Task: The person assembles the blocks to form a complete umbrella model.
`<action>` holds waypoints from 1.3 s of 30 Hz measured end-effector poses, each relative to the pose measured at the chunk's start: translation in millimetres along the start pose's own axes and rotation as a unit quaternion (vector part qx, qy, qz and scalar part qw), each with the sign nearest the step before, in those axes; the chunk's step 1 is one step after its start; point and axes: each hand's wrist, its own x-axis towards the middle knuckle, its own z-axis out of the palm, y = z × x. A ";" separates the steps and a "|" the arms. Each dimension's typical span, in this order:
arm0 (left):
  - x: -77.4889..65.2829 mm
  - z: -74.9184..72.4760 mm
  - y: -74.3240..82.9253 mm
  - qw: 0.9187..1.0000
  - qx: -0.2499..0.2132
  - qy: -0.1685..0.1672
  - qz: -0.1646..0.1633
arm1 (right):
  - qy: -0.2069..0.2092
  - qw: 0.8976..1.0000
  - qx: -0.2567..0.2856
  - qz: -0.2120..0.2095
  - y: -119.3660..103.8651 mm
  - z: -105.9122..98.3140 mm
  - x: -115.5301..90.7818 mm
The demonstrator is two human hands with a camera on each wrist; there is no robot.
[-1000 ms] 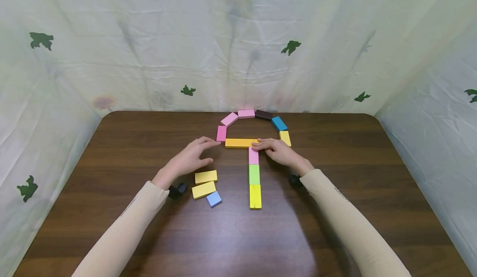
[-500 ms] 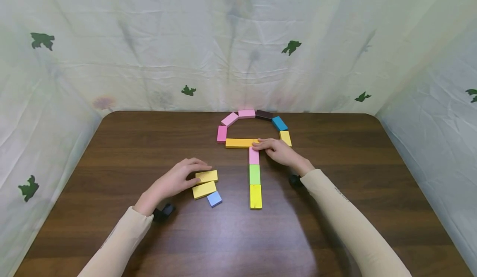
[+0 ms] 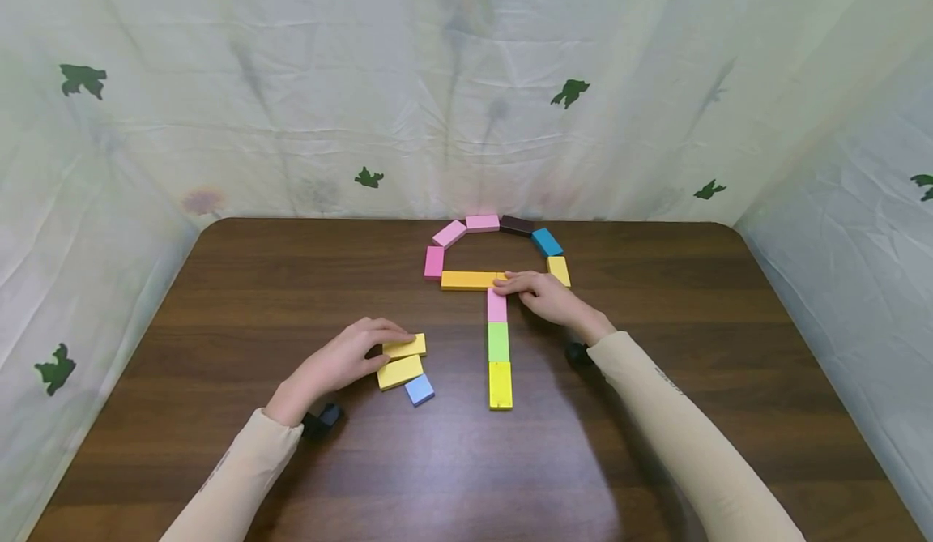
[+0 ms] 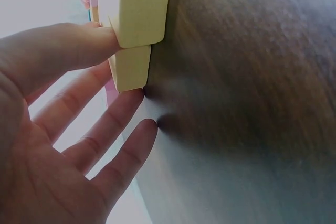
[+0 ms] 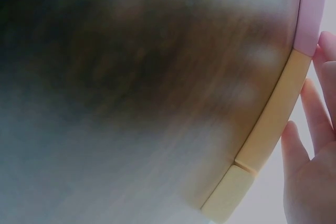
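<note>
Left hand (image 3: 337,364) rests on the counter (image 3: 219,299), fingers loosely spread, thumb and forefinger pinching the near-left end of the upper yellow block (image 3: 405,346). That block lies flat left of the centre column, long axis running left to right with a slight upward tilt toward the right. Just below it, touching, a second yellow block (image 3: 399,372) lies at the same slant; a small blue block (image 3: 419,390) sits at its lower right corner. Left wrist view shows the thumb (image 4: 68,51) pressed against the block's end and the other fingers (image 4: 121,145) straight, tips on the counter; whether a forefinger is on the far side is hidden there. Right hand (image 3: 547,297) lies flat, fingers together and nearly straight, tips on the right end of the long orange block (image 3: 470,279), which runs left to right above the pink block (image 3: 496,307). Below pink, a green block (image 3: 498,341) and a yellow one (image 3: 500,384) continue the column toward the onlooker. An arc of pink, dark brown, blue and yellow blocks curves over the orange one; the hand hides part of its right foot. Right wrist view is blurred, showing only block edges and fingertips (image 5: 315,108) beside them.
</note>
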 end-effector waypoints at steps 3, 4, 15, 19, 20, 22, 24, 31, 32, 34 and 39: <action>0.8 0.0 -0.1 1.000 0.001 0.000 -0.004 | 0.000 1.000 0.001 0.002 0.2 -0.6 -0.1; 1.0 -0.1 0.2 1.000 0.002 0.000 -0.006 | 0.000 1.000 0.001 0.003 0.2 -0.7 -0.1; 6.9 0.8 3.8 0.999 0.034 0.008 -0.026 | 0.001 1.000 0.000 0.005 2.9 -0.1 0.6; 8.6 2.6 3.3 0.998 0.048 0.010 -0.032 | 0.000 1.000 0.000 0.007 1.6 0.2 0.4; 8.6 3.0 3.0 0.998 0.051 0.012 -0.031 | -0.001 1.000 0.000 0.006 1.3 0.3 0.3; 8.2 3.6 2.5 0.998 0.055 0.018 -0.027 | -0.001 1.000 0.000 0.004 0.7 0.4 0.3; 7.2 3.5 1.9 0.998 0.056 0.027 -0.022 | -0.002 1.000 -0.001 0.000 0.6 0.5 0.5; 2.8 -1.8 5.1 0.999 0.033 0.042 -0.010 | 0.002 1.000 -0.004 -0.007 2.9 0.5 1.4; 2.4 -2.6 6.6 0.999 0.029 0.041 -0.009 | 0.003 1.000 -0.004 -0.008 3.1 0.5 1.5; 1.6 -3.1 9.1 0.999 0.022 0.038 -0.005 | 0.004 1.000 -0.005 -0.010 3.3 0.5 1.6; 0.1 -2.3 19.1 0.999 0.012 0.037 0.009 | 0.004 1.000 -0.002 -0.012 2.9 0.6 1.4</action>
